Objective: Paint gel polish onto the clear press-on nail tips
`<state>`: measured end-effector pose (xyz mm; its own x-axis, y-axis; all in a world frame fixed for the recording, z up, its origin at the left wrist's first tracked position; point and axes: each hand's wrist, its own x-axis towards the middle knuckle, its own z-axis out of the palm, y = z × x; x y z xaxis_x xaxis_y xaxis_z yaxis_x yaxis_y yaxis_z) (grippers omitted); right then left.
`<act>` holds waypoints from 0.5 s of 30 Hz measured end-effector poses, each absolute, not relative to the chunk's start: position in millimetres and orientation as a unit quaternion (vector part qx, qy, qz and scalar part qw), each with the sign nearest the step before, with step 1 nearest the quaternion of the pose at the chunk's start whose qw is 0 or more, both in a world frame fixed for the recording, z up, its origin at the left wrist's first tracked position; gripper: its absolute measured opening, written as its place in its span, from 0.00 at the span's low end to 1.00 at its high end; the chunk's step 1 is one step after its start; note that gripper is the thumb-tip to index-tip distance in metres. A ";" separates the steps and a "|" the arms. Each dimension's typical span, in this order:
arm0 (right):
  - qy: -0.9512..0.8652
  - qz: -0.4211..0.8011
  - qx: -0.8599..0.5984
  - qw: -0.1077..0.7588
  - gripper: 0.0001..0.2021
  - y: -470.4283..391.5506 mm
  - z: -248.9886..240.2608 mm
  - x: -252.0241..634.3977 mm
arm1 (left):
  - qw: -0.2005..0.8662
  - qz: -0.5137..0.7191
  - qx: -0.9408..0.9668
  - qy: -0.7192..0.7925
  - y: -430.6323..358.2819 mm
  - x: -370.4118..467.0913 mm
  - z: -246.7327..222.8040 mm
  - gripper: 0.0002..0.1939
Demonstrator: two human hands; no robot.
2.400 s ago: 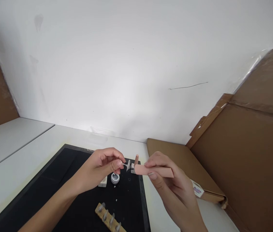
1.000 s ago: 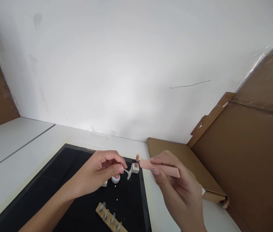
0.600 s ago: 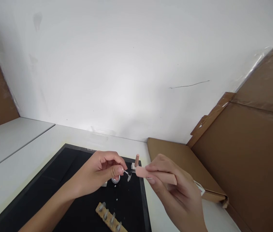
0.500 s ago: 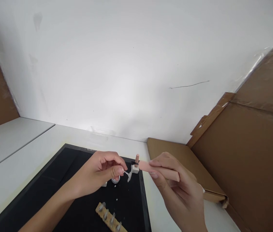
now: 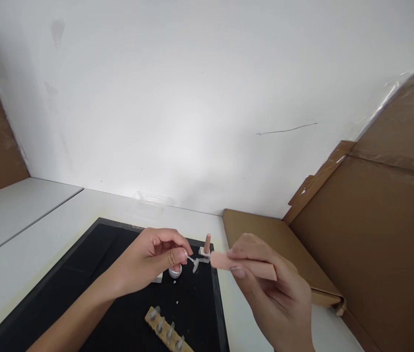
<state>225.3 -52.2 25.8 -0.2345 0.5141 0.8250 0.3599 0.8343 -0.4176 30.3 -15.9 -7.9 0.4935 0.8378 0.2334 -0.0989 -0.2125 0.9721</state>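
My left hand (image 5: pixel 166 254) pinches a thin stem that carries a small translucent nail-shaped piece (image 5: pixel 196 265). In my right hand (image 5: pixel 269 288) is a pink handle (image 5: pixel 245 266), its blurred tip pointing left toward the piece; whether they touch is unclear. Behind them a pink peg (image 5: pixel 207 243) stands upright on a white block (image 5: pixel 204 251). Just below my left fingers sits a small round jar (image 5: pixel 175 272), with part of a white block (image 5: pixel 158 278) beside it. A tan strip (image 5: pixel 165 329) holding several translucent pieces lies at the bottom.
The black mat (image 5: pixel 119 278) lies on a white table (image 5: pixel 93 208) against a white wall. A flat cardboard box (image 5: pixel 265 232) rests on the right, near tall cardboard panels (image 5: pixel 382 210). Tiny white bits lie on the mat.
The pink handle and my right hand have shifted slightly down and right, its tip now lighter and blurred. The white block behind shows differently. My left hand has barely moved.
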 end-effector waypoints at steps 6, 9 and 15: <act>-0.798 0.086 -0.268 0.532 0.07 -53.3 27.2 223.1 | 0.581 0.411 0.647 0.273 -15.9 30.8 -5.6 0.11; -0.769 0.056 -0.290 0.567 0.07 -52.1 24.7 223.0 | 0.600 0.412 0.631 0.268 -16.5 31.3 -4.8 0.10; -0.774 0.108 -0.251 0.572 0.05 -53.6 21.2 224.1 | 0.627 0.413 0.604 0.268 -17.0 31.9 -3.1 0.11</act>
<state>224.1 -53.6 21.2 -0.2204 0.5122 0.8301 0.2655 0.8504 -0.4543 31.9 -17.0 -3.1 0.5152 0.8415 0.1628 -0.1945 -0.0702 0.9784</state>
